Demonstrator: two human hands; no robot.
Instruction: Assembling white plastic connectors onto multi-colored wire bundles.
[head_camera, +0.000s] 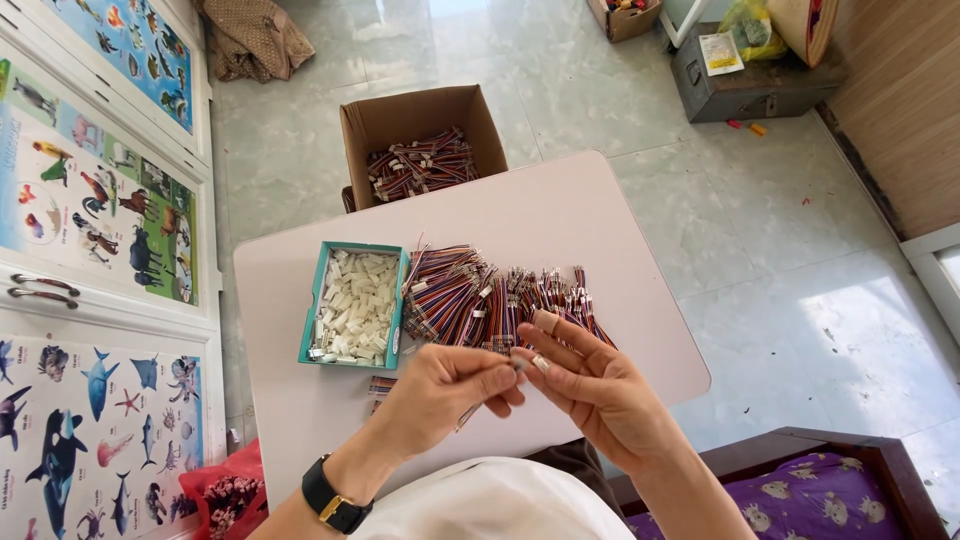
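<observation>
Here, both hands raised together above the near edge of the white table (600, 215), fingertips meeting. Left hand (440, 395) pinched around a small white connector piece (519, 362), thumb and forefinger closed on it, a black watch with a gold clasp (330, 500) on the wrist. Right hand (600, 385) with fingers curled and taped at the tips, nipping the same small piece from the other side; whether a wire end is also caught there, impossible to tell. Just beyond the hands, toward the middle of the table, a spread heap of multicoloured wire bundles (490, 295), the nearest strands lying under the fingertips. Beside that heap, nearer the left edge, a teal box (352, 303) full of small white plastic connector housings. Past the far edge, on the tiled floor, an open cardboard carton (420, 140) with more wire bundles inside. Along the left, cabinet doors covered with animal posters (95, 200). At the far right corner of the room, a grey metal box (750, 85).
</observation>
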